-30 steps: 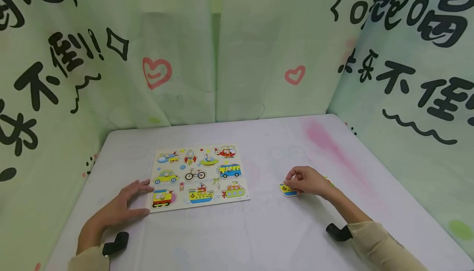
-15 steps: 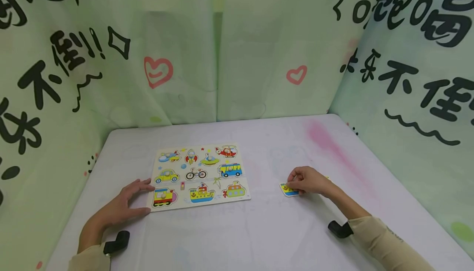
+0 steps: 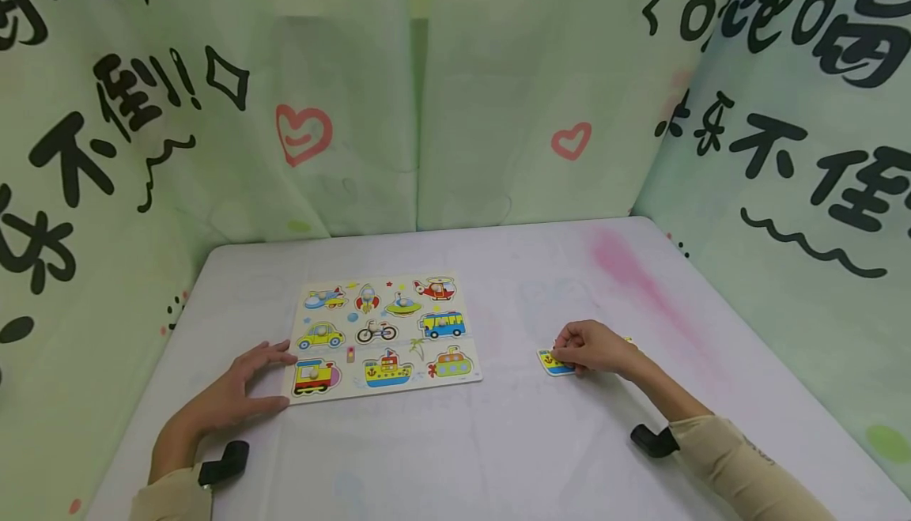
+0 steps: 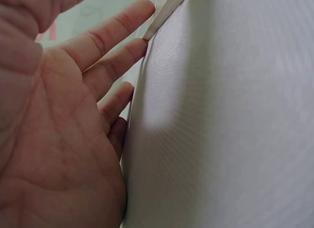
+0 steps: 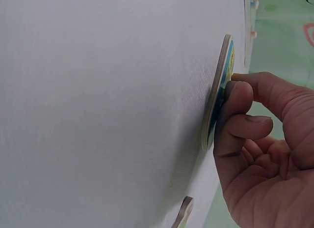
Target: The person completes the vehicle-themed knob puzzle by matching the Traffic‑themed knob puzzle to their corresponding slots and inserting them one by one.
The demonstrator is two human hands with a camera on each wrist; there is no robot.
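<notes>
My left hand [image 3: 224,390] touches the left edge of a white wooden puzzle board [image 3: 398,390], fingers and thumb spread along it. In the left wrist view the fingertips [image 4: 144,9] meet the board's side. The board carries colourful vehicles, among them a train [image 3: 311,377], a bus [image 3: 443,324] and a ship [image 3: 387,369]. To the right of the board, my right hand [image 3: 596,347] pinches a yellow and blue ship puzzle piece [image 3: 550,363] from above. The right wrist view shows this piece [image 5: 217,98] close over the table; the fingers hide much of its face.
Another puzzle piece [image 5: 183,213] lies behind the right hand, mostly hidden by the wrist in the head view. A white cloth with a pink stain [image 3: 629,264] covers the table. Printed green curtains [image 3: 484,110] stand around its back and sides.
My right fingertips have shifted slightly to the right on the ship puzzle piece, which stays in nearly the same place. The left hand and the board keep their positions.
</notes>
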